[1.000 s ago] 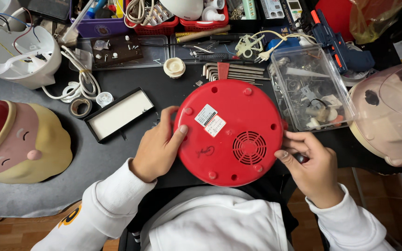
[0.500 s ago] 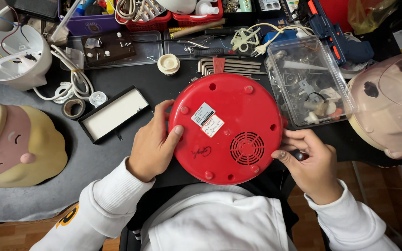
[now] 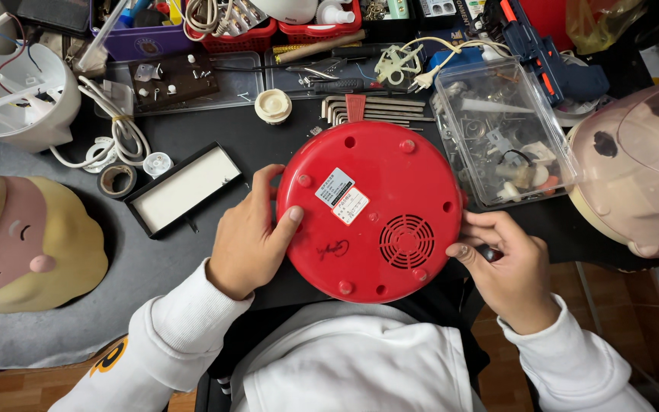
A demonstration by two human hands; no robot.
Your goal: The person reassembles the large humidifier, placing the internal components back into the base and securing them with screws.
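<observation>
Both hands steady a round red plastic base lying underside-up at the near edge of the dark desk. On its rim sits the left hand, fingers curled against the side and thumb flat on the smooth top face. At the opposite rim the right hand is half closed, fingertips pinching the edge; a small dark object shows under them, too hidden to identify. The glossy disc carries 2 rectangular stickers, a circular slotted vent and several raised screw bosses. Just beside it on the right stands a clear plastic box of small metal parts. Behind it lies a row of steel hex keys. Left of the disc rests a shallow black rectangular tray with a white inside.
</observation>
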